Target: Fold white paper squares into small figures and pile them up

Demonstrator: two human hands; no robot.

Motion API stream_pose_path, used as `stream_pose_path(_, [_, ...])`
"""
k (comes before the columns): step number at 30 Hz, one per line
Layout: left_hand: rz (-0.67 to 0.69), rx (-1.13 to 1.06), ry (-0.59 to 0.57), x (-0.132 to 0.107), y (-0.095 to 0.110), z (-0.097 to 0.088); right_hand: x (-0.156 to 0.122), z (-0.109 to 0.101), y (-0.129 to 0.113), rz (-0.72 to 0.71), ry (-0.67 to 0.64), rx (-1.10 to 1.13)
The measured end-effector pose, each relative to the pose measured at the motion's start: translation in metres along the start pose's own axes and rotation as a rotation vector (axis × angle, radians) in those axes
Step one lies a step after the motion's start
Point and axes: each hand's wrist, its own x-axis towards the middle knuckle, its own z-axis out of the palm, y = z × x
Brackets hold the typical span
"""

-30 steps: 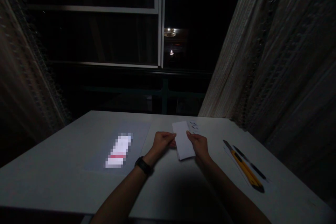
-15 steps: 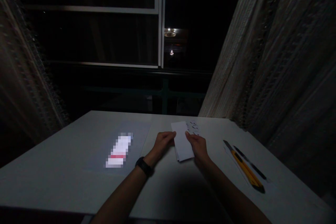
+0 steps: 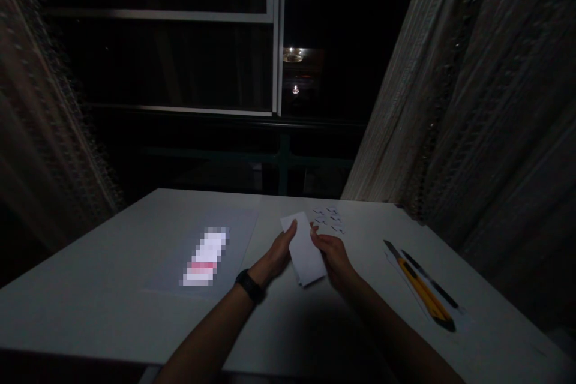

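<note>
White folded paper [image 3: 308, 255] over worktop [image 3: 99, 300], between both grips: left hand [image 3: 278, 254] pinching its left edge, right hand [image 3: 335, 254] its right. Right of paper: yellow cutter [image 3: 422, 290], dark pen [image 3: 431, 279]. Left of paper: glowing pixelated panel [image 3: 206, 255].

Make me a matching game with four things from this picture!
1. paper held by the left hand and right hand
2. cutter knife
3. wristband
4. thin pen-shaped tool

A. worn around the left wrist
B. yellow and black
C. dark, lying just right of the knife
D. white

Pairs: 1-D, where the paper is white; 2-B; 3-A; 4-C.
</note>
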Motion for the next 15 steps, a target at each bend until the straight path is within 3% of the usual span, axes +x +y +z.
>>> stream_pose_path(4, [-0.020,-0.004,0.012,-0.0008,-0.0009,0.0008,0.0012,-0.0032,0.0041,-0.017,0.031,-0.026])
stream_pose_path(11, [-0.043,-0.110,-0.089,-0.0024,-0.0031,-0.0035,-0.0007,-0.0018,0.0022,-0.050,0.023,-0.052])
stream_pose_path(15, [-0.035,-0.144,-0.066,-0.0027,0.0012,-0.0074,0.0001,0.0020,0.0032,-0.027,0.009,-0.098])
